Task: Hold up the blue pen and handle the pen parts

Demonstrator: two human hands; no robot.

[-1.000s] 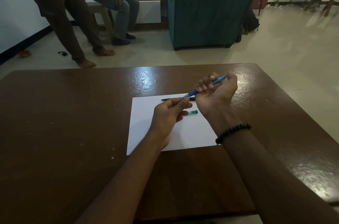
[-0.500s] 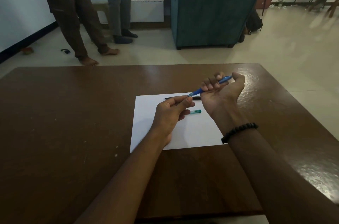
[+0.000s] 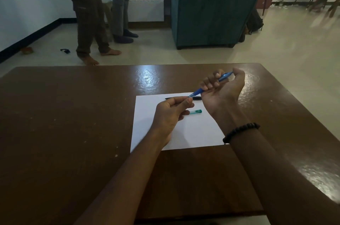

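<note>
Fingers (image 3: 209, 82) of the right hand (image 3: 223, 94) are curled round the barrel of a blue pen (image 3: 211, 84), palm turned up, with the thumb closed over the far end. That pen is held in the air above the far edge of a white sheet of paper (image 3: 184, 132), slanting down from upper right to lower left. Its lower tip meets the left hand (image 3: 170, 114), whose thumb and forefinger are pinched together on it; the other left fingers are folded loosely under the palm.

A black beaded bracelet (image 3: 241, 131) sits on the right wrist. Below the hands, a small green cap (image 3: 196, 112) lies flat on the paper, just beside the left knuckles and apart from both hands. Another dark pen (image 3: 184, 98) lies across the sheet's far edge, partly hidden behind the left fingertips and the blue pen.

The paper rests on a dark brown wooden table (image 3: 64, 132) with a glossy top that catches light near its far edge and right corner. Beyond the table, two people (image 3: 103, 9) stand on a pale tiled floor, only their legs in view, one barefoot, one in dark socks. A teal armchair (image 3: 215, 7) stands with its back to the table, and a low white cabinet (image 3: 145, 10) runs along the wall between chair and legs.
</note>
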